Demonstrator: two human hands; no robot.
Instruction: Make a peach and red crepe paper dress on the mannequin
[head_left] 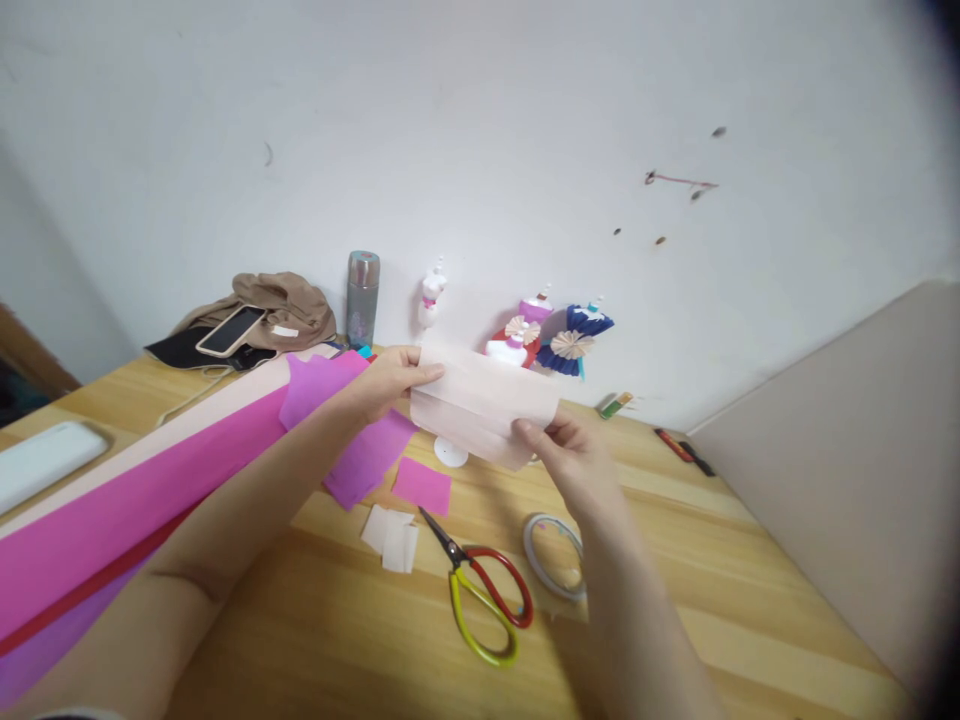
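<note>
Both my hands hold up a pale pink sheet of crepe paper (484, 400) above the wooden table (750, 600). My left hand (390, 383) pinches its upper left edge, fingers closed on it. My right hand (570, 450) pinches its lower right corner. Below the sheet lie a small magenta paper square (421, 485), folded pale paper scraps (391, 537), scissors (480, 590) with red and yellow handles, and a tape roll (555, 555).
Long pink and magenta paper rolls (142, 490) run along the left. At the wall stand a grey bottle (362, 297), small bottle figures with paper fans (547, 340), a phone (230, 330) on brown cloth. A grey panel (840, 450) stands at right.
</note>
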